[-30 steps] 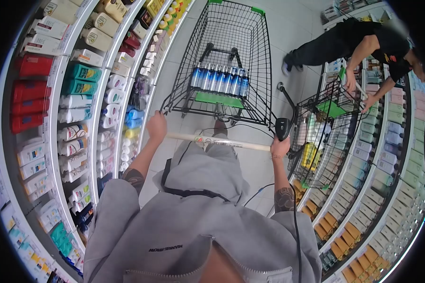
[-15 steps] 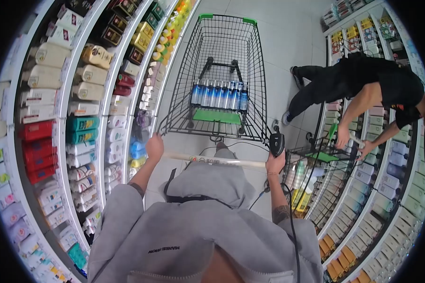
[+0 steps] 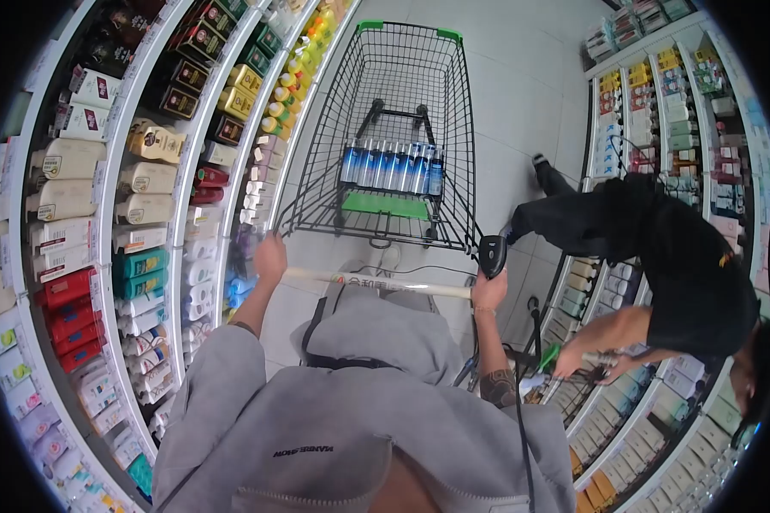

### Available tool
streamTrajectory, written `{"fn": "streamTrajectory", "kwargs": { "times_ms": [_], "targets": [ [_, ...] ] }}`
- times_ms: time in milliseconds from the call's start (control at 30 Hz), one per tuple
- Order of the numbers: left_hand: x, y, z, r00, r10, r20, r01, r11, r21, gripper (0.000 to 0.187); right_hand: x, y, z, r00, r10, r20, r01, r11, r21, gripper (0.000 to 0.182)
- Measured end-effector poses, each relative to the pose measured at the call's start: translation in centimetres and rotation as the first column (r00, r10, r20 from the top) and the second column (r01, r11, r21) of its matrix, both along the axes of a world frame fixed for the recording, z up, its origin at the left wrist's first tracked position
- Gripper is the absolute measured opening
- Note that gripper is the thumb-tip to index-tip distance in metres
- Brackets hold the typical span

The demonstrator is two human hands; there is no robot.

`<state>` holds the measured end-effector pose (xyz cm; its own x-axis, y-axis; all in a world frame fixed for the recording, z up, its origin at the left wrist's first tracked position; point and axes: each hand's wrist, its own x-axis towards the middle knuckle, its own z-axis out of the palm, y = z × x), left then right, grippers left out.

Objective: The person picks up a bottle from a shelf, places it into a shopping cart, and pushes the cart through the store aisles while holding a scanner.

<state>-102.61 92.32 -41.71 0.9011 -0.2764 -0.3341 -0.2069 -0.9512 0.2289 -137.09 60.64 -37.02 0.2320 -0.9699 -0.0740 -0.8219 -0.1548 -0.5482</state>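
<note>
My left hand (image 3: pixel 270 259) is wrapped round the left end of the pale push bar (image 3: pixel 376 281) of a shopping cart. At the bar's right end my right hand (image 3: pixel 490 291) is closed as well, with a black rounded device (image 3: pixel 492 255) on a cord standing just above its fingers. In front of me, the black wire cart (image 3: pixel 334 111) has green corner pieces. Several blue-and-silver cans (image 3: pixel 389 167) stand in a row inside it, behind a green panel (image 3: pixel 385 206) at the near end.
Close on the left runs a shelf rack (image 3: pixel 103 231) packed with bottles and boxes. On the right, a person in black (image 3: pixel 697 265) leans over another cart, hands near its green-ended handle (image 3: pixel 549 356). Stocked shelves (image 3: pixel 624 410) line that side. Pale floor tiles (image 3: pixel 522 94) stretch ahead.
My cart and I have advanced along the aisle, so the left shelves have slid back toward me. The person in black and the other cart have shifted back on my right.
</note>
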Motion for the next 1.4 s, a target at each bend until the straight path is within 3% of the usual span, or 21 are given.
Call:
{"fn": "streamTrajectory", "kwargs": {
  "times_ms": [167,433,500,633,1067,1167,1400],
  "targets": [
    [2.6,-4.8,1.7,1.000,0.019,0.014,-0.019,0.999,0.037,0.030,3.2,-4.0,-0.3,0.999,-0.019,0.042,0.021,0.999,-0.040,0.034],
    [7.8,-10.8,0.8,0.999,0.010,0.036,-0.011,1.000,0.021,0.028,8.1,-10.7,-1.1,0.999,0.013,-0.030,-0.015,0.999,-0.048,0.042],
    [8.8,-12.8,0.9,0.999,0.012,0.053,-0.014,0.999,0.030,0.029,8.8,-12.6,-2.0,0.999,0.051,-0.002,-0.050,0.977,-0.206,0.033],
    [11.2,-16.8,0.9,0.998,0.017,0.069,-0.017,1.000,-0.004,0.027,11.2,-16.9,-2.3,1.000,0.009,-0.023,-0.010,1.000,-0.023,0.047],
    [19.6,-30.0,-0.4,0.996,-0.028,0.082,0.032,0.999,-0.044,0.022,20.3,-29.8,-2.3,1.000,-0.015,-0.014,0.014,0.996,-0.089,0.023],
    [22.3,-33.3,0.0,1.000,0.011,0.012,-0.011,0.999,-0.043,0.022,22.7,-33.0,-3.0,0.999,0.010,-0.036,-0.016,0.988,-0.151,0.022],
    [27.0,-40.5,0.8,0.999,-0.015,0.042,0.017,0.999,-0.040,0.022,27.4,-39.2,-2.8,0.993,-0.040,-0.108,0.026,0.992,-0.121,0.025]
  ]
}}
